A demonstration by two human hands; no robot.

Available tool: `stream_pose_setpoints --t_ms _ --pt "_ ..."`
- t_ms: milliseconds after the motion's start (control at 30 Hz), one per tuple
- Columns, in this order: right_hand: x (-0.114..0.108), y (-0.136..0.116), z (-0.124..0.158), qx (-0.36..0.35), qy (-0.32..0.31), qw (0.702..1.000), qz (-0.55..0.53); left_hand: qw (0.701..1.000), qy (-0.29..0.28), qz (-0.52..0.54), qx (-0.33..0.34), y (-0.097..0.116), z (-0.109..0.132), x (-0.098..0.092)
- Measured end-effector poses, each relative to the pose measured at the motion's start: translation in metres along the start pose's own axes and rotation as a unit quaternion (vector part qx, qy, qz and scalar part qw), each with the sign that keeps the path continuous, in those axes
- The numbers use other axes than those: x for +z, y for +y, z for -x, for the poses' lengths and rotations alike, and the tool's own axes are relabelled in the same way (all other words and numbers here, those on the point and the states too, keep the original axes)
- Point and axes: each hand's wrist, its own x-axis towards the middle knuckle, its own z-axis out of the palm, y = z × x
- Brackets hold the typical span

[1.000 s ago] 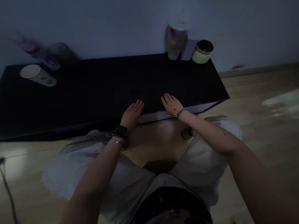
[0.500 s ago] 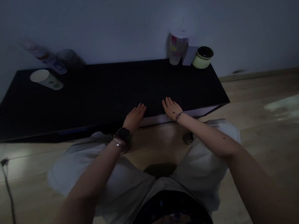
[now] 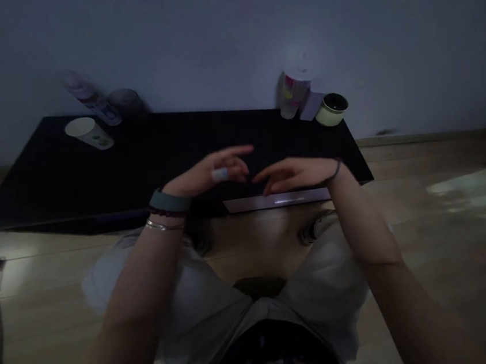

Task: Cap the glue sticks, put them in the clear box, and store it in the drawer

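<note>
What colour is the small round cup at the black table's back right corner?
Small round cup: pale yellow-green, dark inside; shows best in the head view.

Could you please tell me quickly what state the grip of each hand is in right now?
Left hand: loosely open, holding nothing.
Right hand: open, holding nothing.

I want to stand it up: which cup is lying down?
The white paper cup, far left, lies on its side; the plastic cup and green mug stand upright.
</note>
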Motion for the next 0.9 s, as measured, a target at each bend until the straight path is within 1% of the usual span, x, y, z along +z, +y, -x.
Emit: stream_pose_setpoints --t_ms 33,67,100,133,167,200,233,267,300,367,433,500,567,633,700,800,900 --pt "-0.012 -0.012 0.001 -0.058 0.042 0.995 -0.072 0.992 0.053 0.094 0.062 0.011 -0.003 -0.002" --pt "-0.021 -0.021 0.000 -0.123 0.108 0.976 -0.147 0.970 0.108 0.176 0.125 0.019 -0.005 -0.004" --pt "-0.028 -0.027 -0.003 -0.190 0.169 0.942 -0.220 0.938 0.163 0.245 0.185 0.025 -0.009 -0.006" --pt "-0.031 -0.029 -0.008 -0.253 0.229 0.896 -0.285 0.901 0.214 0.297 0.233 0.028 -0.012 -0.007" --pt "-0.032 -0.027 -0.014 -0.298 0.286 0.845 -0.339 0.866 0.260 0.335 0.265 0.028 -0.016 -0.008" --pt "-0.032 -0.022 -0.022 -0.317 0.338 0.802 -0.377 0.838 0.299 0.362 0.278 0.025 -0.020 -0.009" --pt "-0.029 -0.014 -0.029 -0.312 0.387 0.770 -0.400 0.819 0.327 0.383 0.274 0.020 -0.023 -0.010" --pt "-0.025 -0.005 -0.036 -0.287 0.431 0.750 -0.412 0.808 0.344 0.402 0.259 0.013 -0.026 -0.010" --pt "-0.021 0.006 -0.042 -0.252 0.467 0.738 -0.417 0.802 0.352 0.419 0.238 0.005 -0.029 -0.011" --pt "-0.011 0.028 -0.051 -0.180 0.509 0.727 -0.424 0.795 0.354 0.449 0.205 -0.014 -0.033 -0.011" --pt "-0.001 0.047 -0.055 -0.132 0.525 0.722 -0.432 0.786 0.355 0.473 0.179 -0.033 -0.033 -0.011" --pt "0.008 0.062 -0.056 -0.109 0.519 0.721 -0.446 0.780 0.365 0.484 0.155 -0.049 -0.033 -0.009" --pt "0.015 0.073 -0.055 -0.110 0.501 0.722 -0.465 0.780 0.373 0.485 0.134 -0.059 -0.031 -0.007" --pt "0.019 0.079 -0.054 -0.113 0.491 0.721 -0.476 0.781 0.374 0.486 0.120 -0.064 -0.030 -0.004" --pt "0.020 0.081 -0.053 -0.109 0.498 0.716 -0.478 0.781 0.371 0.489 0.116 -0.065 -0.030 -0.002" --pt "0.018 0.080 -0.052 -0.111 0.510 0.700 -0.488 0.784 0.370 0.483 0.120 -0.062 -0.031 0.000" --pt "0.016 0.078 -0.052 -0.137 0.497 0.685 -0.514 0.789 0.365 0.478 0.126 -0.060 -0.031 0.000"
